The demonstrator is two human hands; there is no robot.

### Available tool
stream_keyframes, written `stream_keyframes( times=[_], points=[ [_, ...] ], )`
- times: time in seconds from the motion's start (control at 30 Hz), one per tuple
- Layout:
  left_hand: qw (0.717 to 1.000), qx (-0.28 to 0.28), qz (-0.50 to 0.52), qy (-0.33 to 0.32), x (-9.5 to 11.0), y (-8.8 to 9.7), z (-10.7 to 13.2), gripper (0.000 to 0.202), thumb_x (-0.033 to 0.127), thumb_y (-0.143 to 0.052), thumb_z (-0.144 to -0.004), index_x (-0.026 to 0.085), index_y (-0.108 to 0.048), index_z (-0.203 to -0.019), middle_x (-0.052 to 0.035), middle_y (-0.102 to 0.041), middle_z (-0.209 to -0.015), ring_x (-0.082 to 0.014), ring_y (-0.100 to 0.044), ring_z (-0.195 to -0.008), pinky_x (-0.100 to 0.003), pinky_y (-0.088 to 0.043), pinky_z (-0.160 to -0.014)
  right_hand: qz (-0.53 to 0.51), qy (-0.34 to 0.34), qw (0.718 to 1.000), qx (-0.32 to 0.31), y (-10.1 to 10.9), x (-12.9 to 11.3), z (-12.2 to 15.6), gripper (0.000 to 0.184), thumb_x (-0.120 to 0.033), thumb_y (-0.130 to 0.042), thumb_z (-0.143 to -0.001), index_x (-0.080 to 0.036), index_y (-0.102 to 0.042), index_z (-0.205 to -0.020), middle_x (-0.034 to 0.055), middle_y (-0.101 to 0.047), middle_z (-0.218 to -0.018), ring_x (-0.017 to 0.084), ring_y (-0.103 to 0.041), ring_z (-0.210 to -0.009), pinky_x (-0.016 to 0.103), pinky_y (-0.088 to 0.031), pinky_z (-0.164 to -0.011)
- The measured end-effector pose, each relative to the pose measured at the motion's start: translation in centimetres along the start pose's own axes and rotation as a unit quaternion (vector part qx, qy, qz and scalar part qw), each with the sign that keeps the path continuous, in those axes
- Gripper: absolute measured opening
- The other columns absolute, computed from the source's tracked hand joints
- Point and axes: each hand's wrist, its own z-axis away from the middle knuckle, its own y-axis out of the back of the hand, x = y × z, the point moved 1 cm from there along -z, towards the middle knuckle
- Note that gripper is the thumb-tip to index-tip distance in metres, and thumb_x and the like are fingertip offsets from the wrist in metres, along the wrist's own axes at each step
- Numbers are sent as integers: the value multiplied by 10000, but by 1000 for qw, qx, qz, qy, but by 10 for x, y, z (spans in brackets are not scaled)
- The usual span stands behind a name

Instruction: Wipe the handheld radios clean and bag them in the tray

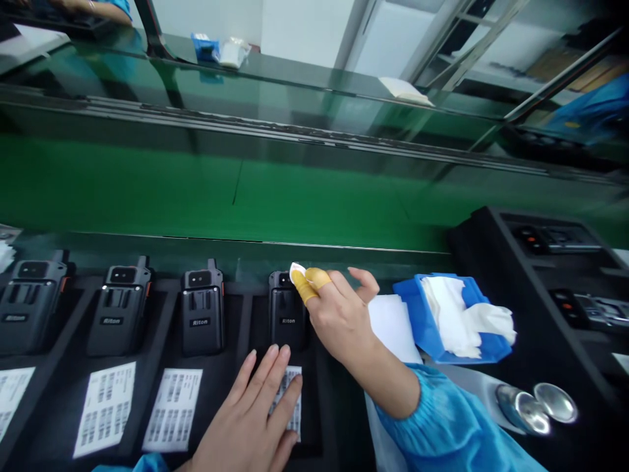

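The step in hand looks to be cleaning the top end of the radio (287, 318), which lies on its own in the fourth compartment of the black tray (243, 324). The right hand (339, 314) comes over its upper right corner with a white wipe (295, 269) pinched in the fingers. That grip is closed to a narrow pinch, with yellow covers (304, 288) on the fingers; whether the wipe presses on the casing or sits just above it, I cannot tell. The left hand (250, 413) has an open, flat grip with nothing in it, spread over the label sheet (293, 419), its fingertips close by the radio's lower edge; contact there is unclear.

The next move seems to call for light, even pressure across the dark window, with the left fingertips steadying the lower end so that the radio does not slide.

The radio is black and slim, with "Riton" in pale letters across its back. It lies lengthwise, top end away from the person; the hand hides its upper right corner. The blue box (462, 354) of wipes stands beyond the wrist, to the right.
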Motion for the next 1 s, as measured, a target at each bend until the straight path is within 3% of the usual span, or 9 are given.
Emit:
stream_keyframes(
  times=[0.17, 0.4, 0.63, 0.83, 1.0],
  points=[
    [1000, -5, 12, 14, 2, 0, 0, 429, 289, -486, -876, 154, -512, -1282, -149, -494, -1388, -272, -432, -1296, -409, -227, -1102, 17, -37, 999, 3, 15, 4, 14, 313, -14, -474, -802, -202, -598, -585, 1, -605, -743, 144, -495, -747, 404, -212, -944],
    [999, -15, 24, 22, 5, 0, 0, 439, 336, -507, -876, 136, -541, -1266, -165, -523, -1358, -288, -443, -1290, -423, -160, -1119, -73, -1, 997, -5, 31, -32, 35, 283, -50, -457, -854, -201, -685, -927, 26, -674, -932, 147, -540, -831, 406, -246, -933],
    [999, -17, 19, 20, 4, 2, -3, 416, 357, -447, -911, 139, -547, -1251, -161, -542, -1342, -282, -469, -1273, -422, -234, -1078, -67, 16, 997, -19, 23, -34, 42, 247, -76, -476, -842, -200, -688, -874, 26, -666, -905, 161, -525, -863, 413, -227, -935],
    [999, -22, 23, 18, 5, 1, -2, 432, 324, -492, -879, 130, -532, -1262, -179, -508, -1372, -299, -450, -1291, -446, -268, -1068, -40, -6, 999, -20, 27, -33, 49, 291, -33, -452, -829, -198, -652, -697, 26, -655, -846, 159, -523, -849, 421, -233, -934],
    [999, -29, 38, 23, 6, -1, -1, 433, 335, -468, -904, 129, -520, -1281, -183, -531, -1345, -305, -439, -1301, -459, -293, -1069, -48, 9, 999, 1, 25, -45, 40, 272, -81, -451, -856, -208, -685, -797, 22, -664, -857, 158, -511, -839, 420, -224, -928]
  ],
)
